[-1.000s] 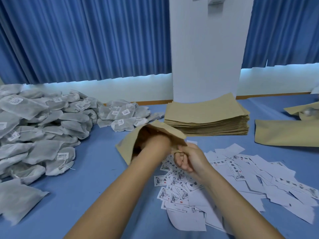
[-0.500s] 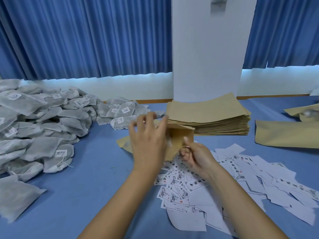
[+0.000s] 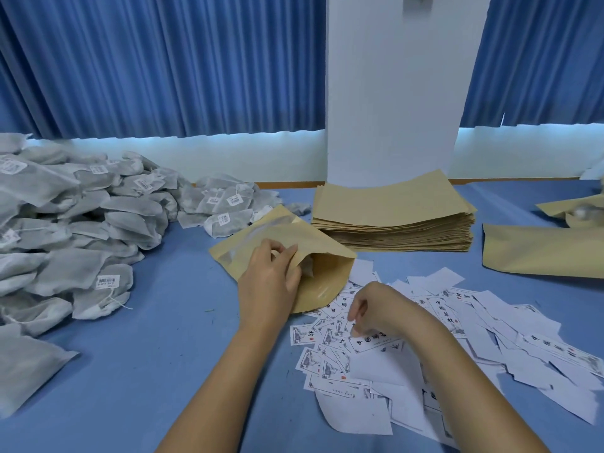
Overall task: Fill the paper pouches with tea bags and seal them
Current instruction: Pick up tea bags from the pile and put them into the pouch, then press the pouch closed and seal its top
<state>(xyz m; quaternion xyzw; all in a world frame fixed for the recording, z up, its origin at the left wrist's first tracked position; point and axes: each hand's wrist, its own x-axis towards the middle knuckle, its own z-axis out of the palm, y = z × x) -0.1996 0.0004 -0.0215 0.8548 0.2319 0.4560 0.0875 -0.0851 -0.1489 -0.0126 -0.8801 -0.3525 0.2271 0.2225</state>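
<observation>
A brown paper pouch (image 3: 261,233) lies on the blue table with its mouth gaping toward me. My left hand (image 3: 269,279) grips the upper lip of that mouth, and something grey shows just inside. My right hand (image 3: 376,308) is off the pouch, fingertips pinching at a printed paper label (image 3: 372,342) in the scatter of labels (image 3: 457,322) on the right. A large heap of grey tea bags (image 3: 65,230) with white tags fills the left side. A tall stack of flat empty pouches (image 3: 395,217) sits behind the held pouch.
More brown pouches (image 3: 542,250) lie at the right edge of the table. A white pillar (image 3: 392,93) and blue curtains stand behind the table. One loose tea bag (image 3: 26,371) lies at the near left.
My left hand came out of the pouch and now holds its lip. The pouch has dropped onto the table. My right hand let go of it and moved down to the labels.
</observation>
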